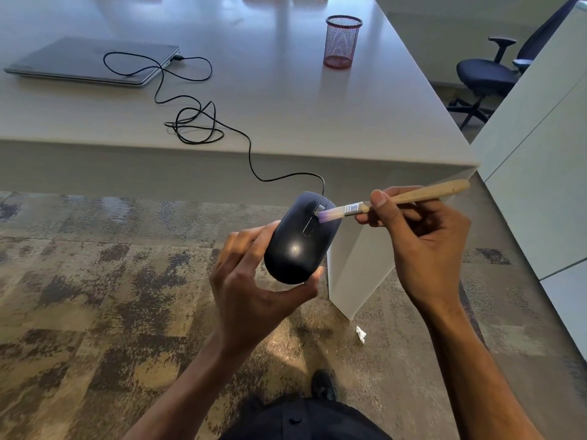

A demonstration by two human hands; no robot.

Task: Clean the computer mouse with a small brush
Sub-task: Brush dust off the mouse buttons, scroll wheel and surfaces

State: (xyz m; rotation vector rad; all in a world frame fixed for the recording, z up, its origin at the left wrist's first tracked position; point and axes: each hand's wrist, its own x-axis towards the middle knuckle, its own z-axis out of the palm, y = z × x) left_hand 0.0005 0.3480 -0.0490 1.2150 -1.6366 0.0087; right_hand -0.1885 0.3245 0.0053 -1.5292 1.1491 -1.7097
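We hold our left hand (251, 281) out in front of us, palm turned up and inward, fingers curled around the far side of the mouse (298, 239) and thumb pressed against its near end. Our right hand (422, 242) is raised beside it, wrist bent, thumb and fingertips pinching the brush (397, 198) low on its handle. Both forearms are bare and reach forward from below, the right more upright.

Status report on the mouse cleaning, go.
Left hand holding black mouse off the desk. Right hand holding brush, bristles at scroll wheel. Cable still plugged into laptop; nothing obstructing.
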